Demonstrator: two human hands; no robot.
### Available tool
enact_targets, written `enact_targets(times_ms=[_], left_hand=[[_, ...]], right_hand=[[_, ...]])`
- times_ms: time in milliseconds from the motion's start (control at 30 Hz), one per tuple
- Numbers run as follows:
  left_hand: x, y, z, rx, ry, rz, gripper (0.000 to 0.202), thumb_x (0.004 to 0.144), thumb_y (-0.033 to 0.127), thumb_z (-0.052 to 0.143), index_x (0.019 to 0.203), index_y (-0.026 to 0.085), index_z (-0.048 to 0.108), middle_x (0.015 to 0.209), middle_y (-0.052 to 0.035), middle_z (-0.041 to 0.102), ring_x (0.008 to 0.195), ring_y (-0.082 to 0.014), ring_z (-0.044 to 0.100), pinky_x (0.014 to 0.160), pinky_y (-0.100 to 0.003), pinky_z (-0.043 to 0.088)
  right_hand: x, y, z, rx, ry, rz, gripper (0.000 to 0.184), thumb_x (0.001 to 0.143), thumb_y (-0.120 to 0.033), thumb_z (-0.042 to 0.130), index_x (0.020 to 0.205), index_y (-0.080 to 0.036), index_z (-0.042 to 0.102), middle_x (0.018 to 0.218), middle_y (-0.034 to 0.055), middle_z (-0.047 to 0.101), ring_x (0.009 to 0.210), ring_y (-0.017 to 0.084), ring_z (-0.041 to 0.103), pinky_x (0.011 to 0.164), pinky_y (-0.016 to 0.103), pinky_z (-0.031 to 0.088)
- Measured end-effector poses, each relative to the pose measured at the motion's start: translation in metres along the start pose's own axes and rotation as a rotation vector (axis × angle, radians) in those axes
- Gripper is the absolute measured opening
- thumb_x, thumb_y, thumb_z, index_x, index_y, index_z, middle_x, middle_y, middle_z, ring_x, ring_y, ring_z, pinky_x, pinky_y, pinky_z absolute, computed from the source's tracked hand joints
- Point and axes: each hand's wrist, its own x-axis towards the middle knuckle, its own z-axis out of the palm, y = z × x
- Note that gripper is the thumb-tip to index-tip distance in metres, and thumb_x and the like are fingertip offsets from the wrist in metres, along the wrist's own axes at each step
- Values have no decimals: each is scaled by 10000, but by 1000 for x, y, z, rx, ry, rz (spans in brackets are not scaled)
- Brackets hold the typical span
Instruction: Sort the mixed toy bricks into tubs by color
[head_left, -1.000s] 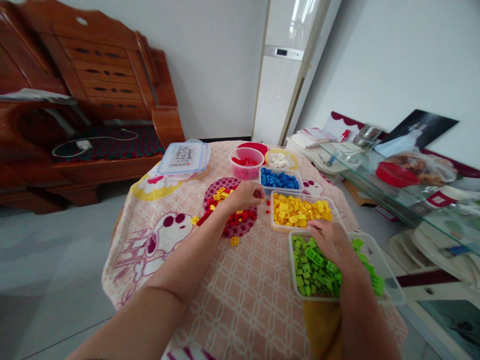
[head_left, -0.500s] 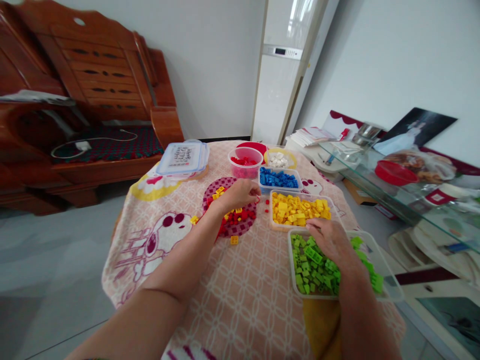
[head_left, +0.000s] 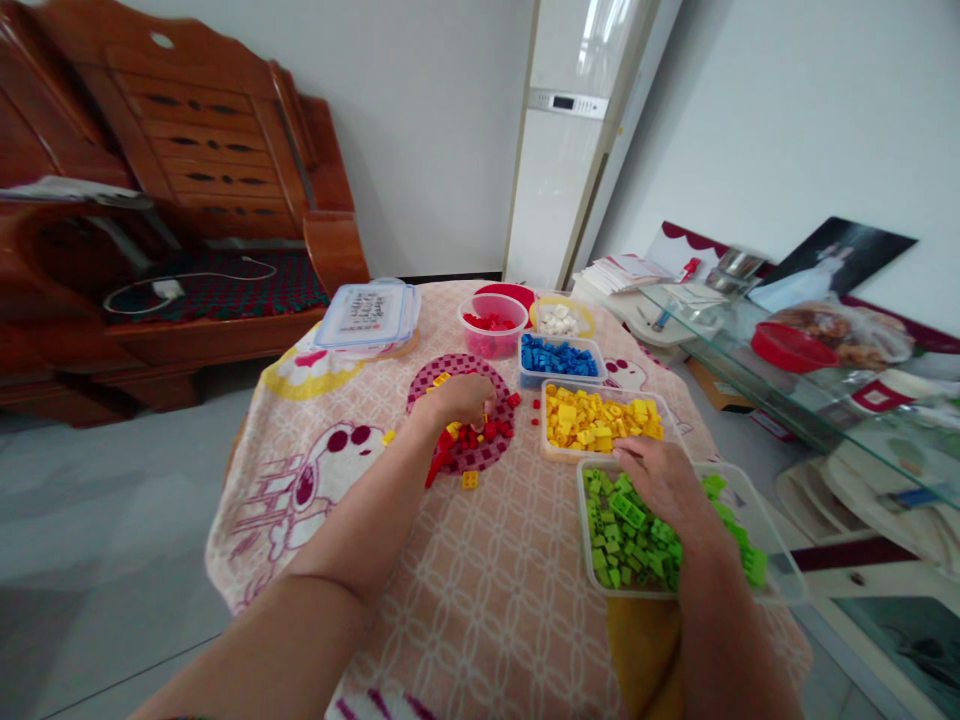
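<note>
My left hand (head_left: 469, 398) reaches down into a loose pile of red bricks (head_left: 491, 431) and yellow bricks on a round maroon checkered patch (head_left: 480, 459). Its fingers are curled, and what lies between them is hidden. A red brick (head_left: 514, 399) rests at the patch's right edge. My right hand (head_left: 664, 478) hovers over the tub of green bricks (head_left: 626, 530), its fingertips drawn together at the near rim of the tub of yellow bricks (head_left: 600, 418). Whether it pinches anything is too small to see. One yellow brick (head_left: 469, 480) lies just below the patch.
Beyond the yellow tub stand a tub of blue bricks (head_left: 559, 358), a round tub of red bricks (head_left: 491, 325) and white bricks (head_left: 559, 320). Stacked lidded boxes (head_left: 367, 318) sit at the back left. A cluttered glass shelf (head_left: 817, 400) borders the table on the right.
My left hand has moved left and down from the patch's right edge into the pile. A red brick now shows where its fingertips were. My right hand has barely moved.
</note>
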Motion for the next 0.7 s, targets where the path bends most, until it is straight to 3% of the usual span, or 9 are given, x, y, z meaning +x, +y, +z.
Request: enact_targets(times_ms=[133,233,367,467,533,600,700], left_hand=[[5,-4,3,-9,59,27,244,656,120,714,875,197,787,893,-38,756,840,-206,668,718,-252,468],[9,-2,3,-130,221,103,221,703,138,671,888,182,783,854,-33,752,809,-183,667,748,-250,479],[14,26,8,-390,465,245,271,784,146,631,1026,152,753,963,-51,754,800,-146,672,761,-237,514],[18,51,18,-435,496,343,322,785,142,674,1101,162,730,1042,-67,736,790,-129,674,769,-237,540],[21,60,23,-412,524,376,346,785,127,680,1127,168,720,1059,-74,720,792,-124,672,785,-246,553],[23,61,25,-396,574,387,338,810,139,659,1142,172,712,1048,-74,711,802,-127,670,802,-261,564],[21,58,20,-413,590,392,295,853,209,625,1132,163,711,1050,-75,709,805,-135,671,778,-263,568]], right_hand=[[0,0,-1,4,-3,0,249,950,-221,520,911,-201,765,915,67,777,833,199,690,752,273,459],[-2,0,0,5,2,-2,252,954,-222,517,913,-197,765,911,71,777,832,203,692,755,278,461],[0,2,4,18,14,-17,247,946,-220,520,897,-197,761,905,70,777,826,202,696,757,281,471],[4,2,2,49,70,-41,236,928,-218,527,895,-188,759,907,76,780,825,204,704,770,291,496],[0,-2,-6,80,222,-43,238,920,-221,525,934,-171,757,947,95,779,872,219,712,808,315,520],[-19,-10,-20,112,466,-33,261,935,-237,511,1008,-157,748,1015,117,771,947,233,710,870,349,534],[-76,-33,-37,142,762,11,243,957,-245,531,1080,-179,730,1023,95,768,946,209,714,903,347,541]])
